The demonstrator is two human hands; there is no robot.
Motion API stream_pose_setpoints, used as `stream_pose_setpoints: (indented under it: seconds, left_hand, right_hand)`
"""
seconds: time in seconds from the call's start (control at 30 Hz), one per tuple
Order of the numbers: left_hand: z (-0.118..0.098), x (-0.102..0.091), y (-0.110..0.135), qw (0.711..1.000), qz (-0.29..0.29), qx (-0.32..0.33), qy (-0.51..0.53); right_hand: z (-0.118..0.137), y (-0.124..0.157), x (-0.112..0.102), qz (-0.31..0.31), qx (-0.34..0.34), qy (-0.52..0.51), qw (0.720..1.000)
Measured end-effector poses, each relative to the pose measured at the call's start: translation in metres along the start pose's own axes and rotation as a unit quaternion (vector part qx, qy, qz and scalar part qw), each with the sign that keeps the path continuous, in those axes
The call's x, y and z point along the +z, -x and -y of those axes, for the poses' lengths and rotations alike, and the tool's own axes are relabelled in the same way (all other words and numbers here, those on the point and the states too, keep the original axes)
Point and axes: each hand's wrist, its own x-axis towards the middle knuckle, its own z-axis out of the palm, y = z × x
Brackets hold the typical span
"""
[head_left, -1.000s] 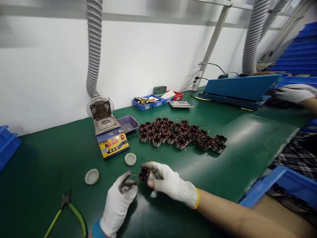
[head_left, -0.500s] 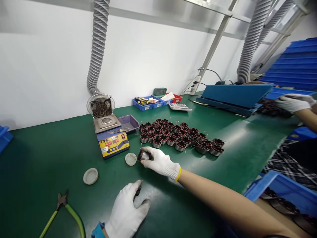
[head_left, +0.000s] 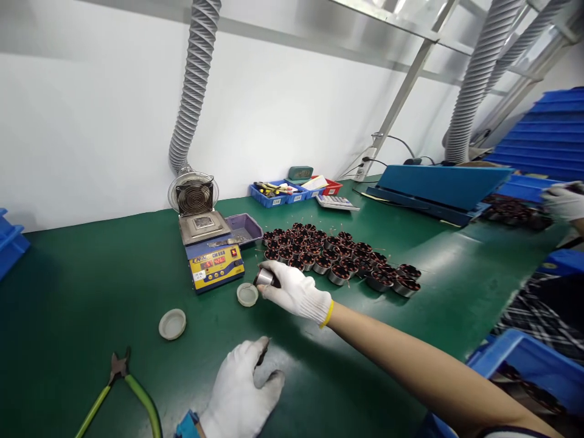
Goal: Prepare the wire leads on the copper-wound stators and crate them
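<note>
My gloved right hand (head_left: 294, 292) grips a motor stator (head_left: 264, 278), a short metal cylinder with dark windings, tilted beside a small white dish (head_left: 247, 294). Whether the stator's wire touches the dish I cannot tell. My gloved left hand (head_left: 244, 389) rests low over the table, thumb and fingers apart, holding nothing. Left of it a second white dish (head_left: 172, 324) and green-handled cutting pliers (head_left: 119, 368) lie on the table. Behind the dishes stands a yellow and blue solder pot unit (head_left: 217, 267) with a lit red display. Several copper-wound stators (head_left: 340, 274) stand grouped behind my right hand.
A purple tray (head_left: 249, 228) adjoins the solder pot, under a grey duct (head_left: 194, 85). Small tool bins (head_left: 274, 198) and a calculator (head_left: 337, 203) lie at the back. A blue crate (head_left: 524, 353) holds stators at right. A co-worker's gloved hand (head_left: 563, 201) is at far right.
My view has shifted slightly, so the table things sit a little farther right and lower. The stator in my right hand has turned and tipped at the dish. The co-worker's hand moved right.
</note>
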Motion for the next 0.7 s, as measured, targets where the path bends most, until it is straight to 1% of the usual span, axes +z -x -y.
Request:
stream_pose_setpoints:
  seconds: [0.03, 0.1, 0.17, 0.23, 0.3, 0.37, 0.4, 0.47, 0.53, 0.6, 0.7]
  left_hand:
    - [0.000, 0.001, 0.000, 1.000, 0.000, 0.003, -0.003]
    - [-0.001, 0.001, -0.001, 1.000, 0.001, 0.008, -0.007]
    - [-0.003, 0.000, -0.001, 1.000, 0.005, 0.004, -0.011]
    - [-0.003, -0.001, 0.000, 1.000, 0.011, 0.000, -0.013]
    - [-0.001, -0.001, -0.001, 1.000, 0.017, 0.002, -0.014]
    - [0.001, -0.001, -0.002, 1.000, 0.018, 0.010, -0.013]
    - [0.003, 0.000, -0.002, 1.000, 0.018, 0.015, -0.012]
    - [0.006, 0.003, -0.004, 1.000, 0.014, 0.022, -0.012]
    - [0.007, 0.007, -0.006, 1.000, -0.002, 0.026, -0.012]
    - [0.007, 0.010, -0.009, 0.999, -0.017, 0.030, -0.011]
    - [0.005, 0.012, -0.012, 1.000, -0.023, 0.018, -0.003]
  right_hand:
    - [0.001, 0.002, -0.003, -0.020, -0.017, 0.024, 0.999]
    - [0.005, 0.002, -0.007, -0.041, -0.075, 0.116, 0.990]
    - [0.008, -0.002, -0.007, -0.030, -0.135, 0.229, 0.964]
    - [0.009, -0.009, -0.001, -0.019, -0.186, 0.309, 0.933]
    - [0.007, -0.015, 0.010, -0.027, -0.242, 0.350, 0.905]
    - [0.002, -0.018, 0.020, -0.042, -0.300, 0.368, 0.879]
    - [0.000, -0.018, 0.024, -0.049, -0.317, 0.372, 0.871]
    - [-0.003, -0.017, 0.025, -0.059, -0.326, 0.374, 0.866]
    - [0.001, -0.018, 0.016, -0.070, -0.312, 0.371, 0.872]
    - [0.014, -0.028, -0.003, -0.104, -0.278, 0.366, 0.882]
    - [0.053, -0.064, -0.047, -0.167, -0.232, 0.354, 0.891]
